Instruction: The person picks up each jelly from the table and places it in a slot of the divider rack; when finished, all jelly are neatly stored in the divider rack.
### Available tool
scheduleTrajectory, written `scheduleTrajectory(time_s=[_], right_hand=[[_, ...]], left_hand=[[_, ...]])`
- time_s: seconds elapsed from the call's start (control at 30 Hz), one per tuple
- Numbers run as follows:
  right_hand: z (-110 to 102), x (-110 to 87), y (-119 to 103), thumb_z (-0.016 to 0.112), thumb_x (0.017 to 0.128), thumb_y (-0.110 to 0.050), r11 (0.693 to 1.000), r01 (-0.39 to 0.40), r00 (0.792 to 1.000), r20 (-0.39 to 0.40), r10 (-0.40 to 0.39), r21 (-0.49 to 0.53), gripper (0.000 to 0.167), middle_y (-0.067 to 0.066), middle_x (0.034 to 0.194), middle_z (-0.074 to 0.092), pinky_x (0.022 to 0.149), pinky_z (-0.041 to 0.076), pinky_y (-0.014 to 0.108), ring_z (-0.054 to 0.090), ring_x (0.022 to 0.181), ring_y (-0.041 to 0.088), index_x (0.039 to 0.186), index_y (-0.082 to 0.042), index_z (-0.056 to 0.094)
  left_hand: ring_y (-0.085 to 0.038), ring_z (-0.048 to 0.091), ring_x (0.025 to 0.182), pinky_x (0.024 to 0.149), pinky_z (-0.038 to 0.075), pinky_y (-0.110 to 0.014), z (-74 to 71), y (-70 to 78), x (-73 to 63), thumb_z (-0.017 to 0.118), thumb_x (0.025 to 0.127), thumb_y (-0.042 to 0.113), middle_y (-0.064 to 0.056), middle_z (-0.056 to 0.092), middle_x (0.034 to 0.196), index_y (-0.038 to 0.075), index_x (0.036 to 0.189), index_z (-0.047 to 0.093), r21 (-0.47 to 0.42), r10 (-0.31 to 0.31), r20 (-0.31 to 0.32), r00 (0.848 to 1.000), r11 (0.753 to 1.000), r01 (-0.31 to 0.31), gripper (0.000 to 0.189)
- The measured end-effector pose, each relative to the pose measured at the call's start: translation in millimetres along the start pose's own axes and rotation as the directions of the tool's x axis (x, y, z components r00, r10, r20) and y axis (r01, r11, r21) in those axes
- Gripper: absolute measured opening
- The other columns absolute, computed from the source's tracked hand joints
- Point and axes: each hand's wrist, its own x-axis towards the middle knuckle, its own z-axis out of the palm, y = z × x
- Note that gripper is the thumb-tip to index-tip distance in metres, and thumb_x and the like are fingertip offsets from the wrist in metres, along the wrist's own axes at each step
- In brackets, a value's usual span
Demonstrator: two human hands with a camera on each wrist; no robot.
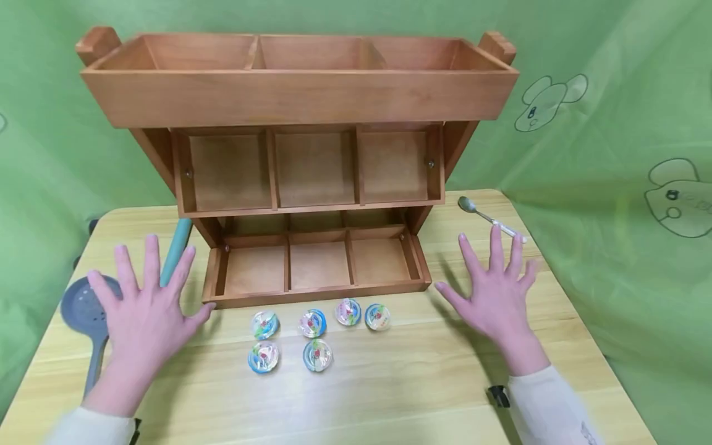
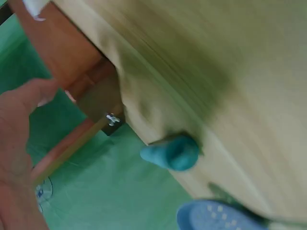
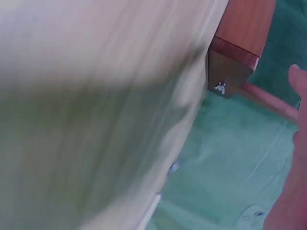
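Note:
Both hands hover over the table with fingers spread and nothing held. My left hand (image 1: 146, 318) is beside a grey slotted ladle (image 1: 91, 309) and a teal cylindrical object (image 1: 177, 247). Over on the other side, my right hand (image 1: 497, 296) is just in front of a metal spoon (image 1: 489, 218) with a pale handle. Between the hands, several small round sealed cups (image 1: 317, 355) with colourful lids sit in front of a three-tier wooden rack (image 1: 300, 99). In the left wrist view, the teal object (image 2: 180, 152) stands near the perforated ladle head (image 2: 216, 218).
Each tier of the rack has three compartments, the bottom tray (image 1: 322, 295) resting on the wooden table (image 1: 389, 395). The top tier overhangs the lower ones. Green cloth (image 1: 601, 55) with cartoon drawings surrounds the table at the back and sides.

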Motion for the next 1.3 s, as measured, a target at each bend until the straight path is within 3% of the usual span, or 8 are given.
scheduleTrajectory(time_s=[0.1, 0.17, 0.33, 0.5, 0.67, 0.73, 0.9, 1.3], right_hand=[[3.7, 1.9, -1.2, 0.073, 0.088, -0.044, 0.967, -0.015, 0.999, -0.041, 0.026, 0.253, 0.086, 0.014, 0.165, 0.001, 0.101, 0.016, 0.079, 0.006, 0.144, 0.048, 0.159, -0.026, 0.029], [7.5, 5.8, -2.1, 0.077, 0.089, -0.027, 0.895, -0.031, 0.997, -0.050, 0.060, 0.445, 0.078, 0.014, 0.162, 0.020, 0.097, 0.034, 0.071, 0.029, 0.136, 0.046, 0.156, -0.023, 0.037], [19.2, 21.7, -3.4, 0.072, 0.092, -0.010, 0.630, -0.130, 0.987, 0.039, 0.156, 0.766, 0.055, 0.009, 0.137, 0.053, 0.082, 0.054, 0.035, 0.059, 0.106, 0.028, 0.144, -0.014, 0.055], [30.3, 41.6, -1.4, 0.071, 0.094, -0.015, 0.403, -0.266, 0.961, 0.206, 0.186, 0.876, 0.046, 0.009, 0.125, 0.060, 0.075, 0.055, 0.028, 0.062, 0.091, 0.016, 0.138, -0.007, 0.059], [47.0, 60.3, 2.2, 0.069, 0.095, -0.009, 0.314, -0.338, 0.941, 0.313, 0.128, 0.887, 0.044, 0.014, 0.135, 0.054, 0.075, 0.055, 0.030, 0.062, 0.088, 0.017, 0.135, 0.002, 0.057], [55.0, 65.0, 2.4, 0.067, 0.094, -0.006, 0.308, -0.352, 0.936, 0.342, 0.089, 0.884, 0.044, 0.017, 0.135, 0.052, 0.071, 0.055, 0.027, 0.061, 0.083, 0.014, 0.135, 0.003, 0.056], [69.3, 69.3, 2.2, 0.067, 0.090, 0.002, 0.300, -0.371, 0.925, 0.378, 0.035, 0.879, 0.044, 0.016, 0.127, 0.055, 0.060, 0.050, 0.021, 0.053, 0.068, 0.007, 0.134, 0.004, 0.058], [67.8, 70.8, 3.0, 0.065, 0.091, 0.003, 0.306, -0.402, 0.907, 0.422, 0.000, 0.863, 0.046, 0.014, 0.133, 0.050, 0.073, 0.055, 0.025, 0.059, 0.088, 0.012, 0.135, 0.004, 0.055]], left_hand=[[-0.052, -0.014, 0.143, 0.105, -0.007, -0.076, -1.6, 9.8, -3.1, 0.078, 0.069, 0.056, -0.018, -0.014, 0.163, 0.026, 0.160, 0.022, -0.178, -0.030, -0.087, 0.996, 0.984, 0.015, 0.111], [-0.054, -0.002, 0.143, 0.104, 0.007, -0.078, -2.6, 21.3, -7.3, 0.084, 0.070, 0.043, -0.022, -0.005, 0.163, 0.019, 0.158, 0.028, -0.358, -0.079, -0.120, 0.990, 0.933, 0.031, 0.107], [-0.053, 0.032, 0.131, 0.096, 0.036, -0.073, -3.4, 52.3, -24.7, 0.090, 0.072, 0.019, -0.028, 0.025, 0.153, 0.003, 0.152, 0.036, -0.703, -0.189, -0.018, 0.982, 0.701, 0.122, 0.098], [-0.041, 0.056, 0.107, 0.081, 0.057, -0.042, -0.2, 72.9, -47.2, 0.091, 0.073, 0.015, -0.025, 0.044, 0.138, -0.001, 0.147, 0.039, -0.802, -0.237, 0.210, 0.949, 0.513, 0.306, 0.092], [-0.035, 0.060, 0.105, 0.079, 0.056, -0.027, 3.1, 90.9, -66.2, 0.091, 0.071, 0.013, -0.018, 0.051, 0.134, 0.001, 0.140, 0.044, -0.825, -0.242, 0.447, 0.861, 0.260, 0.501, 0.084], [-0.033, 0.062, 0.102, 0.078, 0.056, -0.027, 5.7, 99.0, -71.9, 0.091, 0.070, 0.010, -0.019, 0.053, 0.130, 0.001, 0.138, 0.047, -0.819, -0.239, 0.493, 0.837, 0.197, 0.539, 0.081], [-0.028, 0.064, 0.093, 0.075, 0.057, -0.027, 14.5, 113.5, -81.3, 0.091, 0.066, 0.001, -0.019, 0.057, 0.119, 0.001, 0.131, 0.054, -0.814, -0.241, 0.517, 0.821, 0.156, 0.559, 0.074], [-0.021, 0.062, 0.079, 0.067, 0.056, -0.025, 31.1, 118.3, -84.9, 0.094, 0.061, 0.002, -0.010, 0.059, 0.114, 0.006, 0.121, 0.067, -0.838, -0.226, 0.463, 0.857, 0.203, 0.507, 0.065]])
